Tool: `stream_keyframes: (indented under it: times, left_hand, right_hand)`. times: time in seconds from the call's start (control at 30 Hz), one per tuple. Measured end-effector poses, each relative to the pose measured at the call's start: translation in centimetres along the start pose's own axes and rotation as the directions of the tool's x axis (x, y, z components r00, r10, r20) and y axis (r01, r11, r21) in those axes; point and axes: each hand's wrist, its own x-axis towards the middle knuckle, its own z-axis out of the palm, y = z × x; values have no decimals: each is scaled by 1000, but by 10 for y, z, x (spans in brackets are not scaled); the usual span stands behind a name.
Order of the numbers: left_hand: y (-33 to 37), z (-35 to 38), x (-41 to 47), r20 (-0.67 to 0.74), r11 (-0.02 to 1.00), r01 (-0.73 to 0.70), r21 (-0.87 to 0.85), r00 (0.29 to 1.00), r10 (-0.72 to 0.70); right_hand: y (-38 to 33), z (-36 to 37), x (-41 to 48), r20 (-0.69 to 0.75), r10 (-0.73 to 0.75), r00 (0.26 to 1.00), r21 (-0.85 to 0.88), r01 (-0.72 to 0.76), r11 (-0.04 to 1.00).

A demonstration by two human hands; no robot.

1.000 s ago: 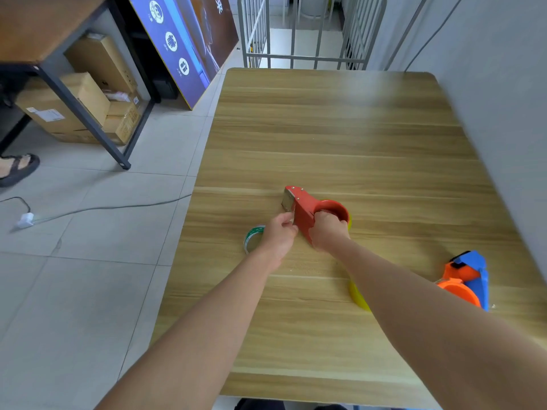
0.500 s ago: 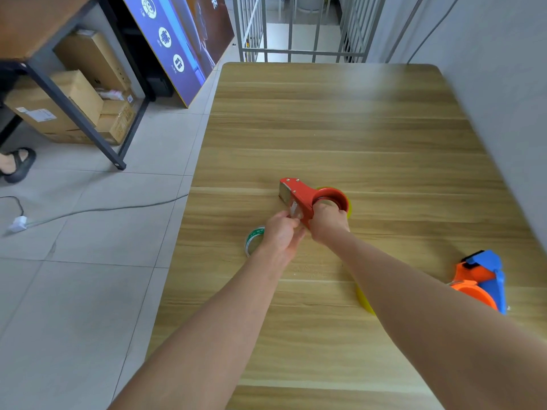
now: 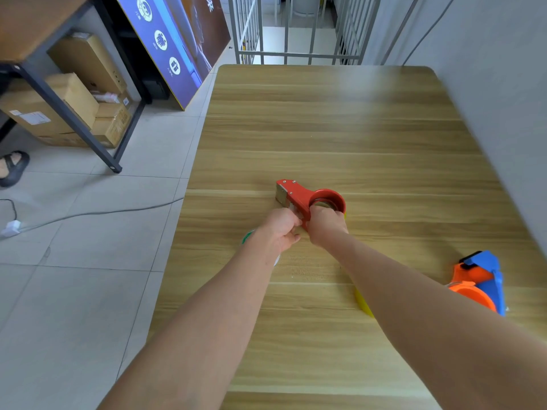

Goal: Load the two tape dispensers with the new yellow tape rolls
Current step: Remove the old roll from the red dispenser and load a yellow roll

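Observation:
A red tape dispenser (image 3: 299, 194) sits on the wooden table (image 3: 340, 128), blade end pointing far left, with a sliver of yellow roll showing at its ring's right side. My right hand (image 3: 325, 224) grips its near ring end. My left hand (image 3: 281, 229) pinches at the dispenser's near edge just below the blade; what its fingertips hold is hidden. A second yellow tape roll (image 3: 362, 303) peeks out under my right forearm. An orange and blue dispenser (image 3: 479, 281) lies at the right.
A thin green-edged tape ring (image 3: 246, 236) lies mostly hidden under my left wrist. The table's left edge drops to tiled floor with a cable (image 3: 88, 214). A grey wall (image 3: 488, 84) borders the table's right side. Metal railing (image 3: 296, 28) stands beyond the far end.
My left hand has shifted right and closed in on the dispenser's near edge beside my right hand. The dispenser has barely moved.

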Motion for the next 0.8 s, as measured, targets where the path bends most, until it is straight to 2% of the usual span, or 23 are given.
stream_keyframes:
  times: [0.27, 0.43, 0.6, 0.8]
  left_hand:
    - [-1, -6, -8, 42, 999, -32, 30, 999, 31]
    - [-1, -12, -17, -29, 996, -18, 84, 999, 21]
    - [-2, -14, -33, -80, 993, -11, 119, 997, 21]
    - [7, -5, -63, -63, 976, -127, 175, 988, 140]
  right_hand:
    - [2, -4, -4, -49, 0, 999, 43, 2, 999]
    - [3, -15, -13, -12, 1, 1000, 186, 1, 983]
    - [6, -33, -29, -63, 1, 998, 336, 21, 942]
    - [7, -66, -53, -148, 25, 989, 488, 51, 871]
